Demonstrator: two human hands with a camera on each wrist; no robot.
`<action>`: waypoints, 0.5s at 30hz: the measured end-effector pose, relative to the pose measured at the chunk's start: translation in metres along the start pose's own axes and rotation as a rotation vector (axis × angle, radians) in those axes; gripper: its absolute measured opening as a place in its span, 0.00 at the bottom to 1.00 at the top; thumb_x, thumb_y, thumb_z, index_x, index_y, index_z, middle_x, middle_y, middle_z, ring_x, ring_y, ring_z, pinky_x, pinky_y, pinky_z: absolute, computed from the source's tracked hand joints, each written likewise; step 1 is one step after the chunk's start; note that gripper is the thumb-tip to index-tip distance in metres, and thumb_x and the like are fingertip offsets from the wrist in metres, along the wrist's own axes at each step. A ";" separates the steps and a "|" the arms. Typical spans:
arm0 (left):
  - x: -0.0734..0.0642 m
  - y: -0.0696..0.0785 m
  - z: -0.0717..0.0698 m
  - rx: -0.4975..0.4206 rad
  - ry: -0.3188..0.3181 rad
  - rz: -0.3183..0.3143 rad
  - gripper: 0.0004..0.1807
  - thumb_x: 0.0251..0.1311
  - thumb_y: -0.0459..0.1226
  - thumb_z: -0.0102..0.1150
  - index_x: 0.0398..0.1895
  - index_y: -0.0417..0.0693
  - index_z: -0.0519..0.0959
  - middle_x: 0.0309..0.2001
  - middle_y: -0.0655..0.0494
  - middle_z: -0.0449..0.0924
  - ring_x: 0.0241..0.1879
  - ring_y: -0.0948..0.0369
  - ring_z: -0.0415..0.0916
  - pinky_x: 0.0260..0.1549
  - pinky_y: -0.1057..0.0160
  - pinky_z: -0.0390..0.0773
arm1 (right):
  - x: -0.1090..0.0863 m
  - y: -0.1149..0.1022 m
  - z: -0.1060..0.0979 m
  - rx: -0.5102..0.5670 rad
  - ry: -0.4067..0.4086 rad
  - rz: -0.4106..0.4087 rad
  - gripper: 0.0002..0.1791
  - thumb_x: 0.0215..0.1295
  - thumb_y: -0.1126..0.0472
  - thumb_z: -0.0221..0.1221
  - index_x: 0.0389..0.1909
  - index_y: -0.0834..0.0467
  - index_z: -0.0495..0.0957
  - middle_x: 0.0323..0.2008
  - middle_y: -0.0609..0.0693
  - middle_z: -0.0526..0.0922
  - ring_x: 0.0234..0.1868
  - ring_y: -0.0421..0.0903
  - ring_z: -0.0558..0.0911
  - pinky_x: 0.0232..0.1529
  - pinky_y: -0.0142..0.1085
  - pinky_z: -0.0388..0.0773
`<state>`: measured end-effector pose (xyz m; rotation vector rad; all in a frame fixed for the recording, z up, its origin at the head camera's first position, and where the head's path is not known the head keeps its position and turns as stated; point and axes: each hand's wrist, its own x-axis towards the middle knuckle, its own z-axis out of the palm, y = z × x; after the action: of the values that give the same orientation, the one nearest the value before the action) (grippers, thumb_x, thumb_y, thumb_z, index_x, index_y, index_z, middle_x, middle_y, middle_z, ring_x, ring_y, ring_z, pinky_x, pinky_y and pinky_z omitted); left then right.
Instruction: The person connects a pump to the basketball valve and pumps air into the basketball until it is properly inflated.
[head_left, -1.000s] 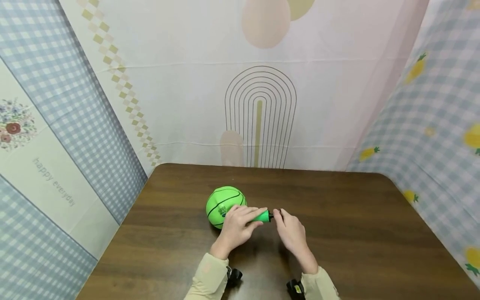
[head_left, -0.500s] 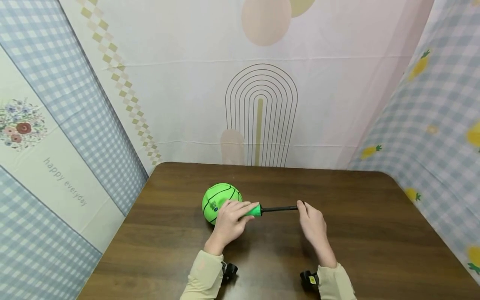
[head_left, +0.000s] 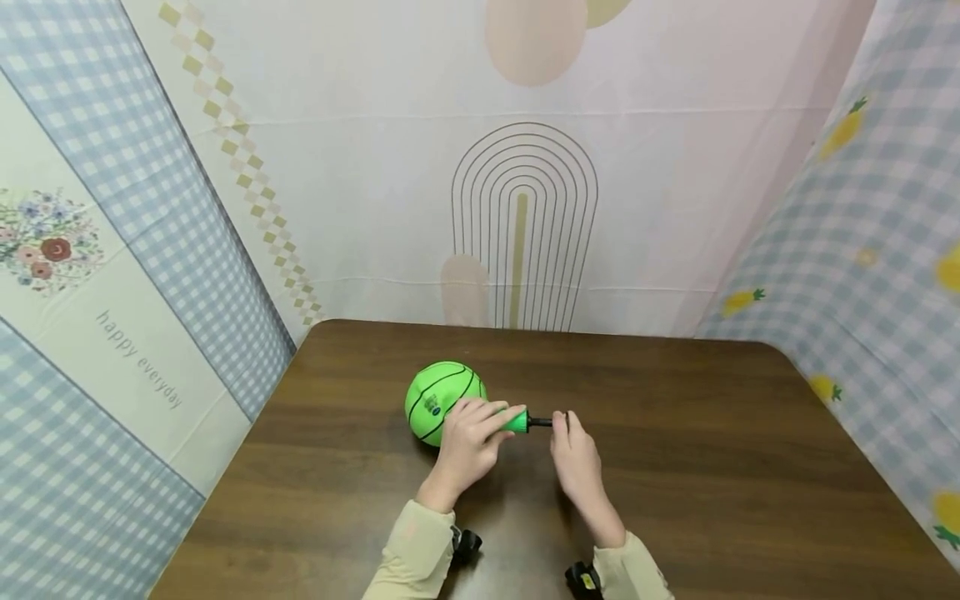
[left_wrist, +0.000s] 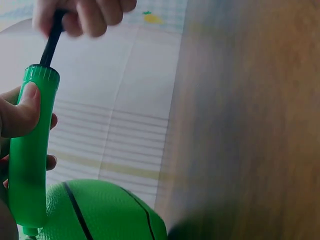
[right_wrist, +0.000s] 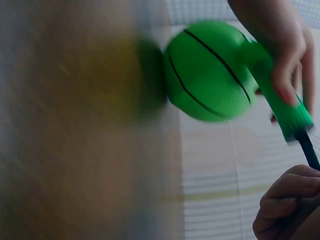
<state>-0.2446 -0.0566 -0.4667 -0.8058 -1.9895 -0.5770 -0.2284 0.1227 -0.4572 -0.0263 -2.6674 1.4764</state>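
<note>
A green toy basketball [head_left: 441,390] with black lines lies on the table. In front of its right side, my left hand [head_left: 467,442] grips the green barrel [left_wrist: 31,160] of a hand pump, thumb along one side and fingers wrapped round the other. The pump's narrow end points at the ball; the left wrist view shows it against the ball, but whether a needle is in the ball is hidden. My right hand [head_left: 577,462] holds the pump's handle end, the handle itself mostly covered by the fingers. A short length of black rod [head_left: 540,422] shows between barrel and hand.
Beneath everything is a brown wood-grain table [head_left: 712,450] with rounded far corners. A white patterned cloth [head_left: 360,208] hangs behind its far edge, and checked cloths hang at both sides. A black camera sits on each wrist.
My right hand first drew the black rod far out to the right, then pushed it back left, so less rod shows now. My left hand keeps its grip on the barrel beside the ball.
</note>
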 end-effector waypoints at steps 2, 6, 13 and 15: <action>0.001 0.003 0.003 -0.001 -0.001 0.014 0.19 0.46 0.42 0.69 0.45 0.52 0.86 0.36 0.57 0.87 0.35 0.60 0.81 0.42 0.61 0.76 | -0.003 0.000 0.006 0.015 -0.008 -0.011 0.25 0.78 0.47 0.35 0.35 0.63 0.68 0.18 0.47 0.66 0.18 0.41 0.64 0.23 0.35 0.62; 0.000 0.008 0.007 -0.013 -0.001 0.012 0.19 0.47 0.42 0.69 0.46 0.53 0.86 0.36 0.58 0.87 0.35 0.61 0.81 0.43 0.62 0.75 | -0.007 -0.001 0.011 0.025 0.000 -0.042 0.21 0.79 0.50 0.37 0.28 0.59 0.63 0.18 0.47 0.65 0.17 0.40 0.64 0.21 0.33 0.61; -0.001 0.002 0.004 -0.036 -0.005 0.015 0.21 0.45 0.42 0.71 0.46 0.54 0.86 0.38 0.57 0.88 0.37 0.61 0.82 0.43 0.62 0.75 | -0.003 -0.003 0.005 -0.045 -0.032 -0.094 0.20 0.77 0.50 0.41 0.27 0.58 0.65 0.17 0.45 0.63 0.17 0.40 0.63 0.20 0.33 0.59; 0.000 0.000 0.003 -0.044 -0.009 0.014 0.22 0.44 0.41 0.71 0.47 0.54 0.85 0.39 0.57 0.88 0.37 0.61 0.82 0.44 0.61 0.75 | -0.001 -0.005 0.001 -0.111 -0.033 -0.123 0.21 0.77 0.49 0.43 0.25 0.57 0.65 0.16 0.45 0.61 0.17 0.40 0.62 0.20 0.33 0.58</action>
<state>-0.2462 -0.0552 -0.4684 -0.8506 -1.9839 -0.6119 -0.2268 0.1196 -0.4538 0.1534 -2.7194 1.3029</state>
